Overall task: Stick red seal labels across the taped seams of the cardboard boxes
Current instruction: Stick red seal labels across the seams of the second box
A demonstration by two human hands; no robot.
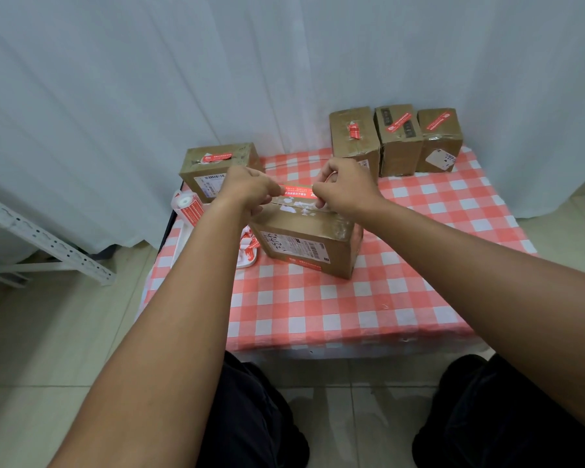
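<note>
A cardboard box [304,244] with a taped top seam and a shipping label on its front stands in the middle of the checked table. Just above its top, a red seal label [297,190] is stretched flat between my hands. My left hand [247,187] pinches the label's left end and my right hand [343,187] pinches its right end. The far part of the box top is hidden behind my hands. A roll of red seal labels [188,207] lies at the table's left edge.
A sealed box [217,170] with a red label stands at the back left. Three labelled boxes [395,140] line the back right. Peeled backing strips [249,248] lie left of the middle box. The red-and-white cloth [352,305] covers the table; a metal rack [48,244] stands left.
</note>
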